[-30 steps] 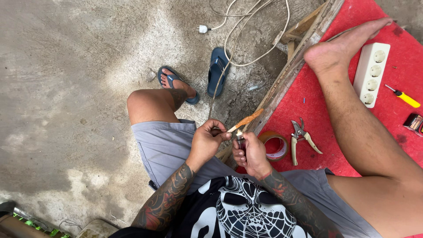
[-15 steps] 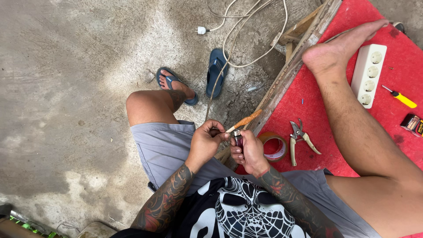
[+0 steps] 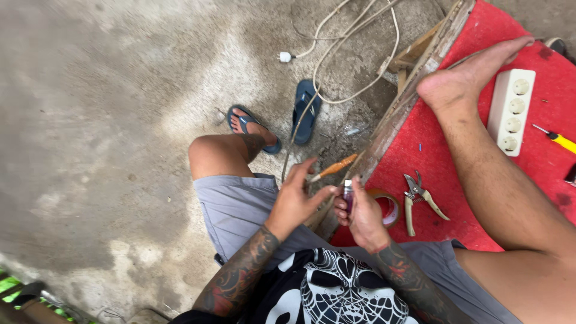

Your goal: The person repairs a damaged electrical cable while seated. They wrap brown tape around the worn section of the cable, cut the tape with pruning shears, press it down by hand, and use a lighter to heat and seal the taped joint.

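Observation:
My right hand (image 3: 363, 219) is closed round a small purple lighter (image 3: 348, 195), held upright over my lap. My left hand (image 3: 297, 198) is just left of it, fingers spread, thumb reaching toward the lighter, nothing visible in its grasp. An orange-handled tool (image 3: 333, 168) lies at the wooden edge right above the left fingers. A thin white cable (image 3: 360, 54) runs from near my left hand up across the concrete to a white plug (image 3: 284, 57).
A red mat (image 3: 432, 138) on a wooden platform holds pliers (image 3: 417, 198), a roll of tape (image 3: 387, 207), a white power strip (image 3: 510, 111) and a yellow screwdriver (image 3: 558, 139). My right leg lies across the mat. A loose blue sandal (image 3: 305, 112) lies on the concrete.
My left hand has opened: its fingers were curled close to the lighter and are now spread. The right hand still holds the lighter in about the same place.

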`<state>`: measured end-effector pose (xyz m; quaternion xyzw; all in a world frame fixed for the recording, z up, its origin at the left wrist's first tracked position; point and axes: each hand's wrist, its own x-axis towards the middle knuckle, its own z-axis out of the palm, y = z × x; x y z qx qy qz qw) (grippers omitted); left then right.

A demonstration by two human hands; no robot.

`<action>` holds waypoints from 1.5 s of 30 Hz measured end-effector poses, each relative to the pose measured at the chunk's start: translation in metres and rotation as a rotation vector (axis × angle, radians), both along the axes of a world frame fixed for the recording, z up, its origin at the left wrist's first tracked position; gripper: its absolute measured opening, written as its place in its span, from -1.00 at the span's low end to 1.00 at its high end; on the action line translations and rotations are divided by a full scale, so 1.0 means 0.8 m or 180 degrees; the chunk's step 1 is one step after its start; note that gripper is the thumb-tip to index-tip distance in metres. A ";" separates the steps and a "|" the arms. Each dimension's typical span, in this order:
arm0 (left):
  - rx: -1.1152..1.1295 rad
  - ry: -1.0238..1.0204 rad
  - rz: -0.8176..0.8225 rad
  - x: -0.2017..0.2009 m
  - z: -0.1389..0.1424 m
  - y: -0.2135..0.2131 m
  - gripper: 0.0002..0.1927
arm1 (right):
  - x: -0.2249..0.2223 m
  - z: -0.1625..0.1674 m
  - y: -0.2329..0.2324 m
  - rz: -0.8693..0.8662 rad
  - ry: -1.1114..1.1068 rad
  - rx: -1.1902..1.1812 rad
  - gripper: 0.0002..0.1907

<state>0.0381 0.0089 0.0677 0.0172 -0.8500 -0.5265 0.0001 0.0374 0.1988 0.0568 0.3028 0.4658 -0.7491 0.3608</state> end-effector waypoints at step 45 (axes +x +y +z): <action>-0.0511 -0.2060 -0.1430 -0.130 0.009 0.070 -0.52 | -0.118 -0.003 0.091 -0.0598 0.0844 -0.2205 -0.20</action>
